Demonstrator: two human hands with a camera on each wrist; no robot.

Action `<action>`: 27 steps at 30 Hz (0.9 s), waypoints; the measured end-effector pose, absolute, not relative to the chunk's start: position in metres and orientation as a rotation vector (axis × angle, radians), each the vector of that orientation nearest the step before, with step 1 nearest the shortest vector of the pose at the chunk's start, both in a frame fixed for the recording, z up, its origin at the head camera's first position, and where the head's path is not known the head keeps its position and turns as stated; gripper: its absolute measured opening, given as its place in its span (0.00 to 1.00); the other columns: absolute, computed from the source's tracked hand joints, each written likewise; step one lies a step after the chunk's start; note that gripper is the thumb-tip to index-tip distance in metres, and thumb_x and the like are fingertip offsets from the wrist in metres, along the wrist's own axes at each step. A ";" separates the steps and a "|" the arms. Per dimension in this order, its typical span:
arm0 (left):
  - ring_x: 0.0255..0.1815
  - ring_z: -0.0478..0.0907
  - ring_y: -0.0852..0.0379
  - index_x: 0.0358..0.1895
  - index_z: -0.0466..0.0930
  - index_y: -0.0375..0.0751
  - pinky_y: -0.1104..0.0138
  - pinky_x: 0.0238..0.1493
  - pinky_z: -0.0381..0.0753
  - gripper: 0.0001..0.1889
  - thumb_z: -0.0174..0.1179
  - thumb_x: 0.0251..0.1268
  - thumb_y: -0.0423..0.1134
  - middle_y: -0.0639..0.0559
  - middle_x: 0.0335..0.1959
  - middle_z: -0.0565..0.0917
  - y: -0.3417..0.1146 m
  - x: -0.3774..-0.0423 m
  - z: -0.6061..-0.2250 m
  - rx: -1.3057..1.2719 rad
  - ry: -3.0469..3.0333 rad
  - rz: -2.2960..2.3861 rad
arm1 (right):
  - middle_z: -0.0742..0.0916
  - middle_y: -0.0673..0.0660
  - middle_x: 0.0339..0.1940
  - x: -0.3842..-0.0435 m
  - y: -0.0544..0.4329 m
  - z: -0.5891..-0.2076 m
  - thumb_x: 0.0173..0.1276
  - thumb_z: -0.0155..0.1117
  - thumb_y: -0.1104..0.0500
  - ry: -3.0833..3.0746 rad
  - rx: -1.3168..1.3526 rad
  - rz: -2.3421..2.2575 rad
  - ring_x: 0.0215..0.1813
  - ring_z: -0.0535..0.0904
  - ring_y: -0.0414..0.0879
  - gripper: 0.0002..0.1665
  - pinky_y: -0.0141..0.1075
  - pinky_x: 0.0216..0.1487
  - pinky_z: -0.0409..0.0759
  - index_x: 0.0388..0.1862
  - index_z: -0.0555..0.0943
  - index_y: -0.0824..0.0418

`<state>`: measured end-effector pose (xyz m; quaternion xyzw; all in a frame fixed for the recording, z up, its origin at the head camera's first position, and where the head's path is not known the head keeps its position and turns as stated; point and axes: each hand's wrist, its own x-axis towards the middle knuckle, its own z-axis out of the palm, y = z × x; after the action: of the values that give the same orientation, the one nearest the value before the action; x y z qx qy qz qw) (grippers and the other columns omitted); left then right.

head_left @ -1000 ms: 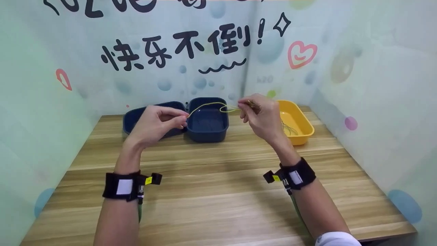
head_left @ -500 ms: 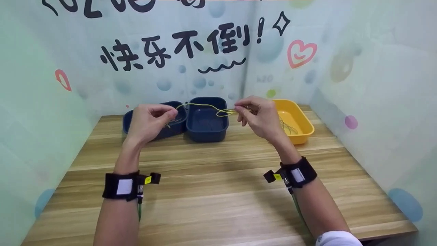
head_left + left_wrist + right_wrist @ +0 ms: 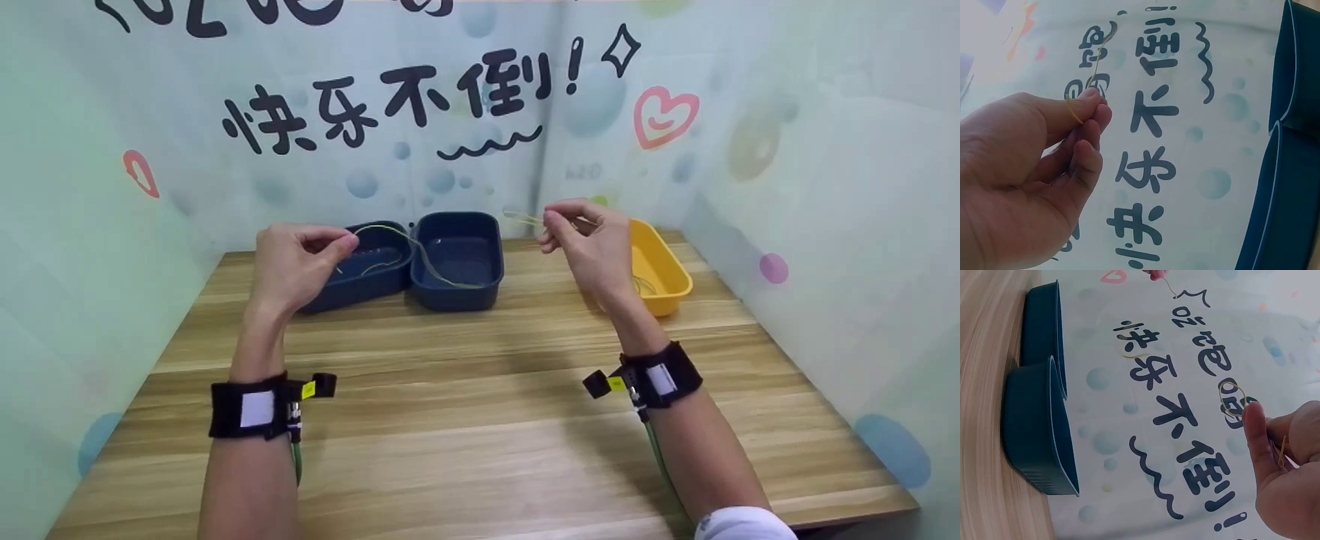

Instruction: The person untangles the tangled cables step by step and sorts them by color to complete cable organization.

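Observation:
Between its thumb and fingertips my left hand (image 3: 289, 262) pinches one end of a thin yellow string (image 3: 455, 284). From there the string arcs over the two blue boxes in the head view, its far end hanging free. In the left wrist view a short bit of the string (image 3: 1072, 111) curls out below the thumb. My right hand (image 3: 592, 247), raised in front of the yellow box, pinches another piece of looped yellow string (image 3: 521, 218). The right wrist view shows the loop (image 3: 1233, 399) beyond the fingertips and more string (image 3: 1282, 453) within the hand.
Two dark blue boxes, a left one (image 3: 367, 285) and a right one (image 3: 457, 300), stand side by side at the table's back. A yellow box (image 3: 667, 304) to the right contains several thin strands (image 3: 643, 285). A printed curtain (image 3: 360, 202) hangs behind the wooden table (image 3: 450, 420).
My left hand has moved left, and its string has come away from the bunch in the right hand. My right hand has shifted slightly right and up.

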<state>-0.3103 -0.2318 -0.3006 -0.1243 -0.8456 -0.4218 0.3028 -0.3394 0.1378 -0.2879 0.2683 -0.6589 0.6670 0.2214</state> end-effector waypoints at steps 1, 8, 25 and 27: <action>0.29 0.83 0.58 0.36 0.91 0.48 0.72 0.29 0.79 0.11 0.68 0.60 0.50 0.57 0.29 0.87 -0.233 -0.311 -0.301 -0.306 -2.244 -1.116 | 0.85 0.70 0.30 -0.341 0.139 -0.288 0.65 0.66 0.68 -1.815 0.727 1.833 0.27 0.81 0.63 0.07 0.45 0.31 0.84 0.40 0.84 0.71; 0.29 0.82 0.58 0.39 0.90 0.47 0.73 0.29 0.77 0.11 0.67 0.61 0.50 0.54 0.31 0.87 -0.248 -0.324 -0.312 -0.138 -2.154 -1.101 | 0.84 0.70 0.30 -0.344 0.140 -0.289 0.65 0.66 0.69 -1.817 0.734 1.840 0.27 0.81 0.63 0.06 0.45 0.30 0.84 0.39 0.84 0.72; 0.40 0.82 0.49 0.48 0.87 0.41 0.57 0.46 0.77 0.17 0.58 0.70 0.49 0.43 0.39 0.87 -0.331 -0.355 -0.340 0.248 -2.332 -0.864 | 0.84 0.70 0.29 -0.338 0.131 -0.291 0.64 0.68 0.66 -1.879 0.765 1.803 0.27 0.80 0.64 0.07 0.44 0.30 0.84 0.40 0.85 0.70; 0.43 0.81 0.47 0.49 0.86 0.39 0.54 0.47 0.78 0.16 0.58 0.71 0.47 0.41 0.41 0.86 -0.333 -0.358 -0.343 0.256 -2.377 -0.868 | 0.84 0.70 0.29 -0.338 0.130 -0.292 0.64 0.68 0.68 -1.885 0.769 1.805 0.27 0.80 0.63 0.07 0.43 0.30 0.84 0.39 0.85 0.70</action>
<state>-0.3580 -0.3328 -0.3429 0.0962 -0.8931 -0.3262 0.2944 -0.3378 0.1298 -0.2918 0.2766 -0.6775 0.6487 0.2090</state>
